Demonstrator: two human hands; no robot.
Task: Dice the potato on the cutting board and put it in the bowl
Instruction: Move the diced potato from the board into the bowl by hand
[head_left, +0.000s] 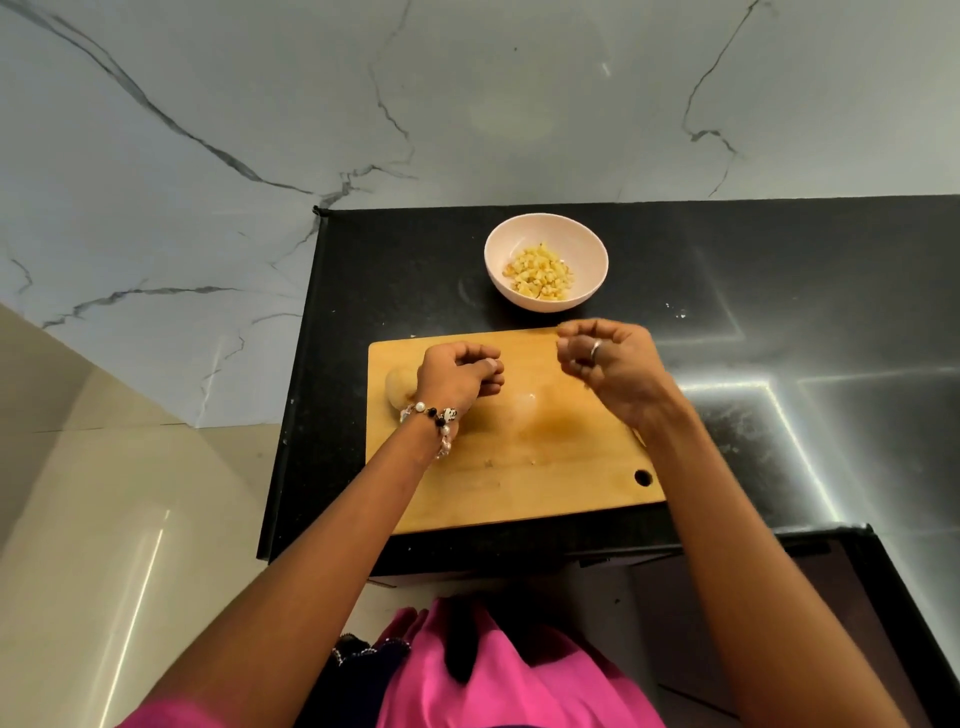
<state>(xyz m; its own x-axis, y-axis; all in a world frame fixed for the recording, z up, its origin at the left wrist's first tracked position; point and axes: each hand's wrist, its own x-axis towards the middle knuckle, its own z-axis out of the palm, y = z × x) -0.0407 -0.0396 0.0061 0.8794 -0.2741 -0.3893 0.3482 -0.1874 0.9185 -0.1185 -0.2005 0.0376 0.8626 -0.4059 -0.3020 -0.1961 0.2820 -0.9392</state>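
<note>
A black speckled countertop carries a wooden cutting board. Just beyond the board's far edge stands a pale bowl of diced potato.

Grey-veined marble wall rises behind the glossy black surface; pale beige floor tiles lie left of it.

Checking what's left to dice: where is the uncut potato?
In the head view, the potato lies at the cutting board's left edge, just left of the left hand.
</note>
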